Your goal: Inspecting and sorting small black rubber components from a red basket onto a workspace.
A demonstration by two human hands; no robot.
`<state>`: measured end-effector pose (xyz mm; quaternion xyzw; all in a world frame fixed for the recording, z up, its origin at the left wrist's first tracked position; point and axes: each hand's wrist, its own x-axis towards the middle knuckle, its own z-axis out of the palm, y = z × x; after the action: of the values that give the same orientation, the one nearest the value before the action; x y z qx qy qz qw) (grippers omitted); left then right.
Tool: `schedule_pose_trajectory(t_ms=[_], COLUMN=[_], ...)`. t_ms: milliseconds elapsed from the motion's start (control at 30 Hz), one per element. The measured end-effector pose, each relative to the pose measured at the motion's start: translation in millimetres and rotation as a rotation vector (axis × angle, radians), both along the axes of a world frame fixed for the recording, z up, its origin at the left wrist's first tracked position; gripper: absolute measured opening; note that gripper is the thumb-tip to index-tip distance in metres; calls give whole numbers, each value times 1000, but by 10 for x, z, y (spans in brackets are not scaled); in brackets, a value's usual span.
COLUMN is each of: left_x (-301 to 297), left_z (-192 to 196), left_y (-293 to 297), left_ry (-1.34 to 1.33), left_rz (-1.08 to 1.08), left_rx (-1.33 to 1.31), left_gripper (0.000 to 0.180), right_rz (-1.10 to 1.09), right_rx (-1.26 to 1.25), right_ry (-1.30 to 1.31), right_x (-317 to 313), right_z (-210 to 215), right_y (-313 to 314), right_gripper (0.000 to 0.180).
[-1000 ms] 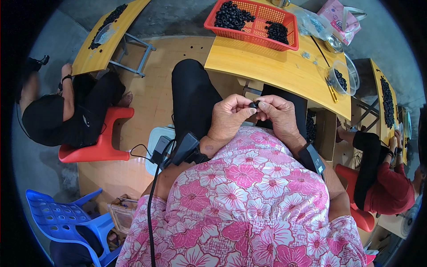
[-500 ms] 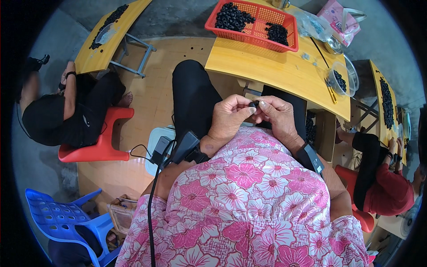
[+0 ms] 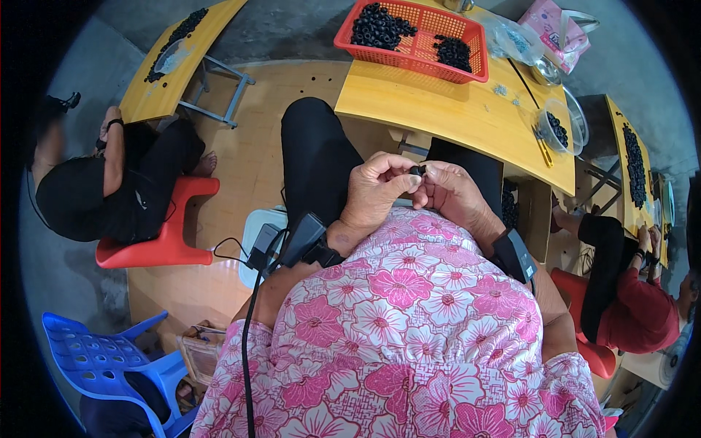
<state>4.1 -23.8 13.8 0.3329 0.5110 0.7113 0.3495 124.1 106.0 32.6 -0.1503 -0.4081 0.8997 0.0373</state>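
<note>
Yellow table [image 3: 445,117], ahead of the right hand [image 3: 460,191]. Directly on it: red basket [image 3: 409,60], straight ahead of that hand, extending leftward; small pale bits [image 3: 499,90], ahead and right of the hand; clear tub [image 3: 577,137] and yellow-handled tool [image 3: 545,152], farther right; clear plastic bag [image 3: 517,42], farther from the hand than the bits

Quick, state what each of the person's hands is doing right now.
Left hand: closed, pinching a small black piece.
Right hand: fingers bent beside the piece; grip cannot be told.
</note>
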Motion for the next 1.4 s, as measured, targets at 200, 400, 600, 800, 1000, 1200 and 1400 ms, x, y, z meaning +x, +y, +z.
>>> schedule_pose_trajectory(t_ms=[200, 400, 600, 800, 1000, 1200, 1400], left_x=[7, 10, 17, 23, 40, 40, 81], left_z=[17, 28, 14, 145, 172, 157, 164], left_y=[8, 12, 20, 5, -6, -8, -8], left_ry=[-113, -129, -122, -132, -98, -92, -133], left_rz=[-59, -82, -125, -213, -221, -221, -226], left_rx=[84, 70, 52, -74, -98, -89, -104], left_gripper=[20, 21, 32, 48, 49, 49, 47], right_rz=[29, 32, -11, -20, -39, -65, -74], right_rx=[-39, 10, 262, 576, 779, 828, 873], right_ry=[19, 51, 53, 51, 86, 80, 73], right_x=[15, 8, 20, 31, 32, 17, 28], right_z=[21, 18, 11, 136, 189, 189, 176], right_y=[-16, -27, -68, -115, -140, -158, -134], right_gripper=[26, 24, 25, 27, 27, 26, 26])
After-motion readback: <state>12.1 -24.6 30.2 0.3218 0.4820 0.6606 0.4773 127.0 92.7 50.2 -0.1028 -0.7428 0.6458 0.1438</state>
